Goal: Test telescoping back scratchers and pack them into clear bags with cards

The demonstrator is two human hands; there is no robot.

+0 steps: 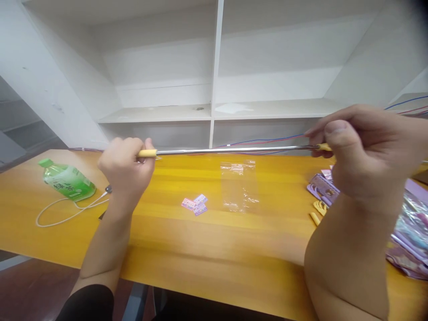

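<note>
A thin silver metal rod (230,150) with yellow ends stretches level between my hands, above the table. My left hand (125,162) is closed in a fist around the yellow handle (147,153) at its left end. At the other end, the thumb and fingers of my right hand (354,142) pinch the small yellow tip (324,147). Below the rod lie a clear plastic bag (239,187) and several small printed cards (197,204), flat on the wood.
On the left of the yellow-brown table (214,249) a green bottle (68,180) lies on its side by a white cable (50,216). Purple packaged items (409,249) and yellow pieces (316,218) lie at the right. White shelving (216,67) rises behind, with red and blue wires (264,140).
</note>
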